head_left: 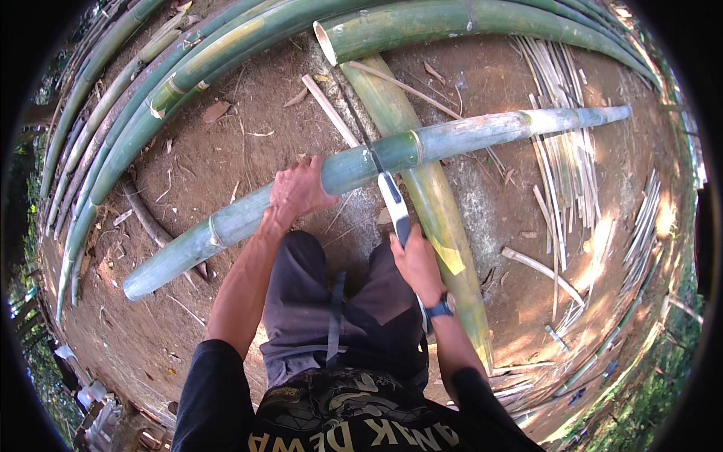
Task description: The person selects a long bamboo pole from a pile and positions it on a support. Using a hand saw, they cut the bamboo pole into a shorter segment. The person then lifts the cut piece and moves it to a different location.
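A long green bamboo pole [256,205] runs across in front of me, from low on the left to higher on the right. It rests over a thicker yellow-green bamboo log [443,218] lying on the ground. My left hand [300,187] is wrapped over the pole, left of the blade. In my right hand [416,262] is the white and dark handle of a hand saw [392,197]. The saw's thin dark blade crosses the pole just left of a ring-shaped node and points away from me. Whether the blade has cut into the pole is too small to tell.
Large green bamboo poles [218,56] curve along the far left, and a cut hollow pole [407,34] lies at the far side. Bundles of thin split strips [561,158] lie on the right. A dry branch [147,218] passes under the pole's left part. Bare soil surrounds everything.
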Demonstrator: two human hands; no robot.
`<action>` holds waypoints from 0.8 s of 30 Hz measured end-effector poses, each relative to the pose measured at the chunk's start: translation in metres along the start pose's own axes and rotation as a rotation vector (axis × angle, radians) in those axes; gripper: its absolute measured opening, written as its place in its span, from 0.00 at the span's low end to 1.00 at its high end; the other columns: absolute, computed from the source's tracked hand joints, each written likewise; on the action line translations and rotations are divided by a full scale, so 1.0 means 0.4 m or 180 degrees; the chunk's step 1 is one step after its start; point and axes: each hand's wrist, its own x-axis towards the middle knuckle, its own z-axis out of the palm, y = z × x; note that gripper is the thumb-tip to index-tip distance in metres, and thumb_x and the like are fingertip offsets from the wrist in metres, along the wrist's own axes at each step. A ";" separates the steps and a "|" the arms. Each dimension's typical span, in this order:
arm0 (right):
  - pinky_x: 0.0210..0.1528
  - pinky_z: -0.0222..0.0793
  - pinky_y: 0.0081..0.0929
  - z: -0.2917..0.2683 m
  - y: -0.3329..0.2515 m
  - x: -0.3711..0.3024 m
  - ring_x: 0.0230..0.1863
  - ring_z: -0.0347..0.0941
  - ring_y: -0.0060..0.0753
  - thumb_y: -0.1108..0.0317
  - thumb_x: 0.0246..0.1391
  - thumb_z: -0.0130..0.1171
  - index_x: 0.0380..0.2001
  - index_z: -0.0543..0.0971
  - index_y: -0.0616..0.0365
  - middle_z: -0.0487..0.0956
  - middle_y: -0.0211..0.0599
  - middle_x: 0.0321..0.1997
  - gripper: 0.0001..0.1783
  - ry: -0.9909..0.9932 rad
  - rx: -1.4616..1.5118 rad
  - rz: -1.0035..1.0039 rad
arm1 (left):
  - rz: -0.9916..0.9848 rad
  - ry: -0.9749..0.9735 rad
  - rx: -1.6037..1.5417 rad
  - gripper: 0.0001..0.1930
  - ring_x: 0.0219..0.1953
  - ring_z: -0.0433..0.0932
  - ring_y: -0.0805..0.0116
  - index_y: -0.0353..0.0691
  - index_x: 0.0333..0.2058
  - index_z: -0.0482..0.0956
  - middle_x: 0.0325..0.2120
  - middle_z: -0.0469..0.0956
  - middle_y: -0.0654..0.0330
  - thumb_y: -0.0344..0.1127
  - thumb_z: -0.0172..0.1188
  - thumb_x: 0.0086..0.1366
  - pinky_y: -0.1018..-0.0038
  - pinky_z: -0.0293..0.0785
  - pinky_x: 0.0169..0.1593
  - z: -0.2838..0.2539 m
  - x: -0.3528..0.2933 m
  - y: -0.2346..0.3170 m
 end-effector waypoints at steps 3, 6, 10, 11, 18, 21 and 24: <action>0.27 0.71 0.55 -0.068 0.044 -0.227 0.29 0.76 0.69 0.59 0.62 0.57 0.42 0.69 0.69 0.77 0.66 0.24 0.20 -0.0315 -0.0010 0.0381 | -0.0013 0.0069 0.0043 0.45 0.44 0.82 0.45 0.38 0.58 0.68 0.43 0.80 0.44 0.57 0.70 0.44 0.55 0.77 0.49 -0.003 -0.014 -0.018; 0.29 0.70 0.54 -0.101 0.060 -0.308 0.31 0.76 0.70 0.61 0.61 0.59 0.43 0.70 0.70 0.77 0.66 0.25 0.20 -0.0336 0.0232 0.0527 | 0.0018 0.0164 0.0037 0.45 0.43 0.82 0.45 0.37 0.58 0.69 0.43 0.80 0.44 0.57 0.70 0.44 0.55 0.77 0.49 0.001 -0.017 -0.020; 0.24 0.71 0.53 0.003 0.016 -0.043 0.27 0.76 0.68 0.58 0.62 0.57 0.39 0.69 0.68 0.76 0.64 0.22 0.20 -0.0043 0.0055 0.0026 | 0.0023 0.0076 -0.0098 0.44 0.43 0.82 0.44 0.37 0.57 0.69 0.43 0.80 0.44 0.57 0.71 0.44 0.54 0.77 0.49 -0.007 -0.004 -0.009; 0.25 0.72 0.53 0.037 0.028 0.028 0.28 0.76 0.68 0.58 0.62 0.57 0.39 0.68 0.68 0.77 0.64 0.22 0.20 0.0146 -0.0054 -0.0100 | 0.0056 0.0059 -0.0106 0.44 0.43 0.82 0.44 0.37 0.57 0.69 0.43 0.80 0.45 0.57 0.71 0.44 0.54 0.77 0.49 0.002 0.002 0.004; 0.29 0.72 0.56 -0.070 0.080 -0.299 0.30 0.77 0.68 0.59 0.61 0.58 0.43 0.69 0.71 0.77 0.66 0.25 0.22 -0.0090 0.0113 0.0270 | -0.0059 0.0026 -0.0003 0.44 0.46 0.82 0.45 0.38 0.57 0.69 0.45 0.80 0.44 0.56 0.70 0.44 0.54 0.77 0.51 -0.006 -0.013 -0.017; 0.29 0.72 0.55 -0.089 0.064 -0.287 0.30 0.77 0.67 0.59 0.61 0.58 0.42 0.69 0.71 0.77 0.66 0.25 0.21 -0.0015 0.0188 0.0132 | -0.0029 -0.0060 -0.0003 0.44 0.46 0.82 0.45 0.38 0.58 0.69 0.46 0.79 0.43 0.56 0.70 0.45 0.54 0.76 0.52 -0.015 -0.014 -0.014; 0.28 0.71 0.54 0.004 0.042 -0.036 0.29 0.76 0.68 0.59 0.62 0.57 0.37 0.69 0.69 0.77 0.64 0.23 0.20 0.0288 -0.0131 -0.0300 | -0.0070 -0.0286 -0.0140 0.44 0.47 0.81 0.45 0.38 0.58 0.68 0.47 0.79 0.43 0.56 0.70 0.44 0.53 0.75 0.52 -0.031 0.001 0.013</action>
